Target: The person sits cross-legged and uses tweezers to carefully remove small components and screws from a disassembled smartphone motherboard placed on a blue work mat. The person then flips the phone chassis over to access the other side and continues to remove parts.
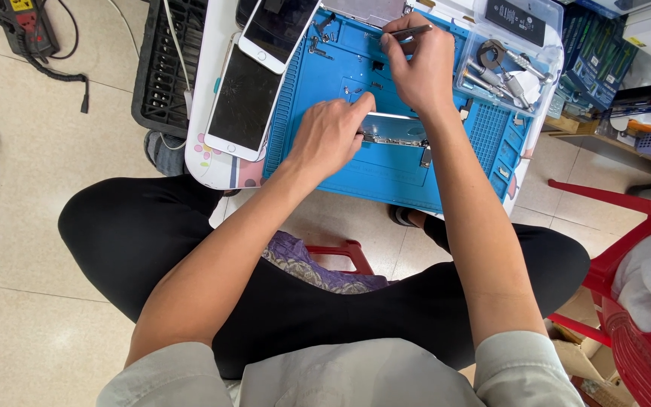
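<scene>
My left hand rests on the blue repair mat, its fingers pressing on the left end of an opened phone body that lies across the mat. My right hand is farther up the mat, closed on thin metal tweezers whose tip points to the right. Several tiny screws and small parts lie on the mat near its top left.
Two white phones lie face up left of the mat on a small white table. A clear plastic box of tools stands at the right. A red plastic chair is at right, a power strip on the tiled floor.
</scene>
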